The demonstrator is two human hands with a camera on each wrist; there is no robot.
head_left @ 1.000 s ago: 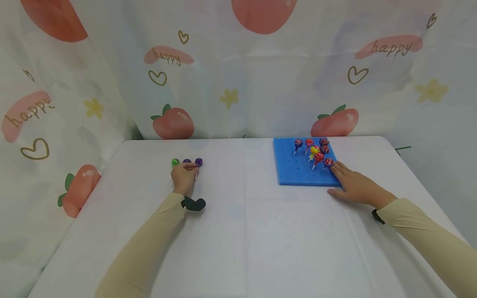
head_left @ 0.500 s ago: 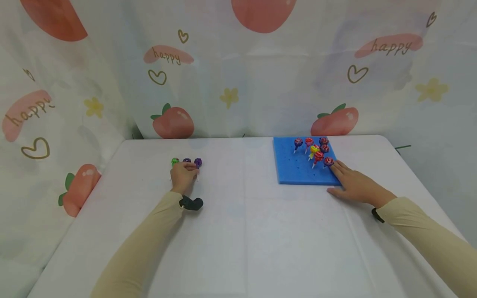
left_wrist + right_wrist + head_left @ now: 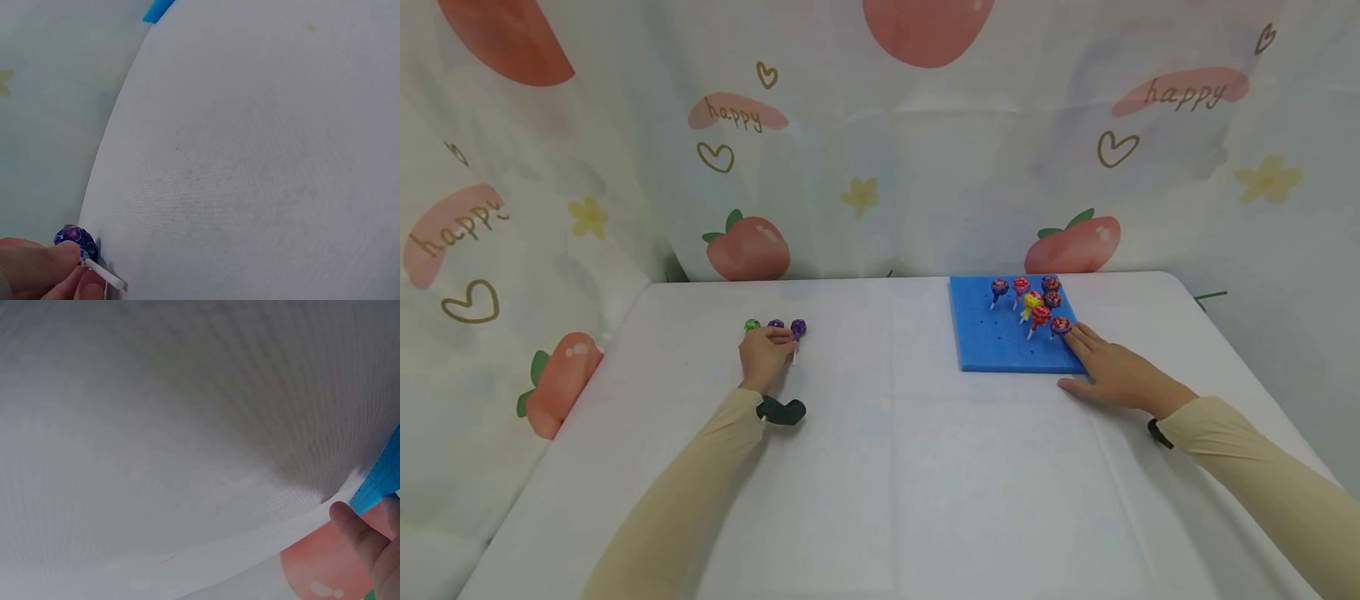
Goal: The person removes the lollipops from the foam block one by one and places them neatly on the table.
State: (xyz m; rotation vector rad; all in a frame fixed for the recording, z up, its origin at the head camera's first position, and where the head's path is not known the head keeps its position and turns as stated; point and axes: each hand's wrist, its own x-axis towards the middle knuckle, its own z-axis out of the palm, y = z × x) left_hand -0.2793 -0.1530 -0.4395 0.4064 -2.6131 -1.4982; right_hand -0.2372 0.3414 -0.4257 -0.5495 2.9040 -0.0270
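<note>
At the left of the table my left hand (image 3: 762, 360) pinches a purple lollipop (image 3: 798, 327) just below its wrapped head. In the left wrist view the thumb and fingers close on this purple-blue lollipop (image 3: 74, 235), its white stick slanting down toward the cloth. A green lollipop (image 3: 752, 324) and another purple lollipop (image 3: 776, 322) show behind the hand, which covers their lower parts. My right hand (image 3: 1116, 377) lies with fingers extended on the right edge of a blue foam board (image 3: 985, 354), beside a red-and-blue lollipop (image 3: 1060, 325).
Several lollipops stand in the board's back right part, among them a yellow lollipop (image 3: 1032, 302) and a red lollipop (image 3: 1041, 316). Small holes dot the board. White cloth covers the table (image 3: 880, 467), and a printed curtain (image 3: 925, 167) hangs behind it.
My left hand has shifted slightly left, and the pinched lollipop's stick has changed its tilt a little. The right hand and the board stay in place.
</note>
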